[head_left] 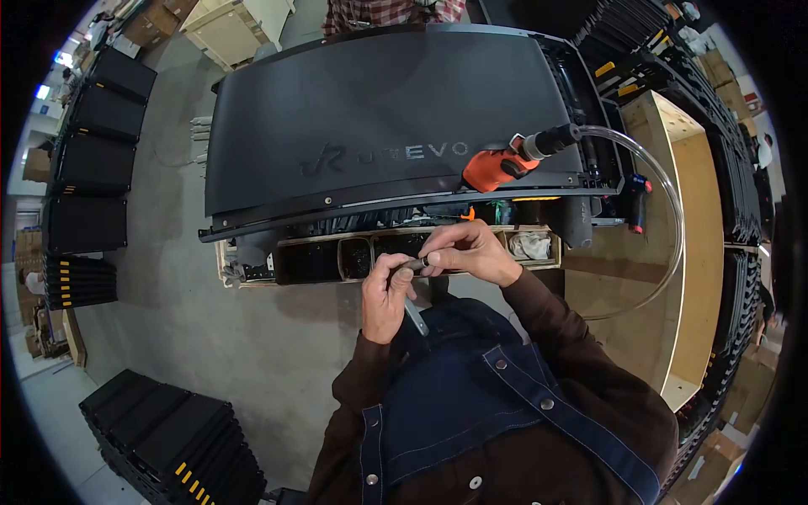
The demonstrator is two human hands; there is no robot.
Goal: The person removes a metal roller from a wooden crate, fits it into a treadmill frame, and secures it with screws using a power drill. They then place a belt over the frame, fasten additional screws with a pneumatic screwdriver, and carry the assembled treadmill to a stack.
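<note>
A small grey metal cylinder [417, 264] sits between my two hands, in front of my apron. My left hand [385, 296] pinches one end of it between thumb and fingers. At its other end, the fingertips of my right hand [474, 254] are closed on it. A flat metal strip [415, 316] sticks out below my left hand; its upper part is hidden behind the fingers. Just beyond my hands stands a wooden parts box [316, 284] with dark compartments. An orange and black power driver [497, 171] lies on the black treadmill [379, 101].
A clear hose [673, 198] arcs from the driver down the right side, beside a plywood crate [700, 168]. A red and black tool [640, 204] is at the treadmill's right. Stacked black panels [164, 429] stand at lower left. A person in a checked shirt [396, 12] is across the treadmill.
</note>
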